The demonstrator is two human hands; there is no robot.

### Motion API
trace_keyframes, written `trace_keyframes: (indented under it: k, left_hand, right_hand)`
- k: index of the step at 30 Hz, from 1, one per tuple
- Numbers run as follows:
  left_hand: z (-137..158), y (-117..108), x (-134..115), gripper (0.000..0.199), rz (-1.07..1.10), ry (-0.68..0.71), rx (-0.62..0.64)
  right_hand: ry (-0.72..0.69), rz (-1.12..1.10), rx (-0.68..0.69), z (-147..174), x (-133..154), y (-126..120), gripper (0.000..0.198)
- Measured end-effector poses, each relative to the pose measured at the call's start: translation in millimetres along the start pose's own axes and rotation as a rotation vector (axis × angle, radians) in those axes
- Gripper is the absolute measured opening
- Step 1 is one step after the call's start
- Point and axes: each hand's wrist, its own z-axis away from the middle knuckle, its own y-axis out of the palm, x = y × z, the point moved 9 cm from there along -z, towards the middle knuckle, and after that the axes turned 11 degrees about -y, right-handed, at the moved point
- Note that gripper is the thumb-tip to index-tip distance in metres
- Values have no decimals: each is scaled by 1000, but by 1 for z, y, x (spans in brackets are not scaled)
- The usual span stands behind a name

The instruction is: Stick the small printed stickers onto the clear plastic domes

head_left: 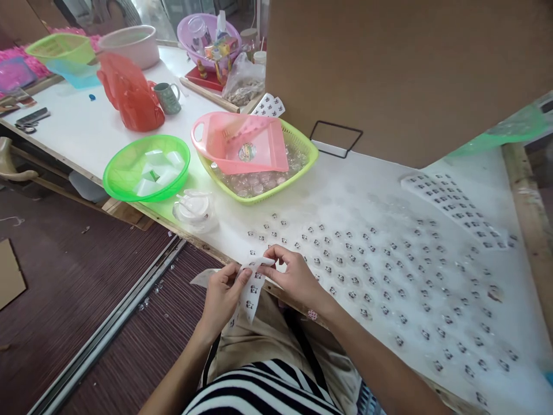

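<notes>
Over my lap, at the front edge of the table, both hands hold a white sticker sheet [252,297] printed with small dark figures. My left hand [224,297] pinches it between thumb and bent fingers, and a pale strip [203,279] sticks out to its left. The fingers of my right hand [296,276] close on the sheet's folded upper edge. To the right, clear round pieces [384,276] lie spread in rows on the table, each bearing a small dark figure. Another sticker sheet [453,207] rests beyond them.
Ahead stand a yellow-green basket [259,199] of clear pieces with a pink scoop tray [254,147] on top, a green bowl [112,181] with white scraps and a small plastic-wrapped tub [195,210]. A large cardboard panel [389,75] blocks the back right. A red bag [133,98] and mug [167,99] stand farther left.
</notes>
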Motion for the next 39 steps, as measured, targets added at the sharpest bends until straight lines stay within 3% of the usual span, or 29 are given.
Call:
trace_keyframes:
  k: [5, 12, 17, 23, 28, 32, 34, 39]
  left_hand:
    - [1, 1, 0, 51, 26, -13, -12]
    - [3, 9, -4, 34, 75, -13, 102]
    - [4, 7, -6, 37, 47, -3, 50]
    - [5, 7, -6, 38, -11, 14, 28]
    - [8, 8, -8, 39, -96, 51, 14]
    - [9, 11, -10, 39, -140, 85, 31]
    - [10, 12, -12, 38, -157, 101, 30]
    - [9, 12, -12, 38, -157, 98, 21]
  right_hand:
    - [6, -76, 43, 1, -1, 3, 21]
    - [-79, 87, 99, 6, 9, 6, 27]
    - [-188, 205, -43, 9, 14, -6, 4]
    - [-368, 273, -192, 20, 31, -20, 5]
    - [-180, -4, -319, 16, 15, -34, 6]
    - [-44, -222, -68, 3, 8, -4, 51]
    - [-31, -281, -16, 1, 9, 6, 51]
    - [-93, -246, -95, 1, 13, 4, 45]
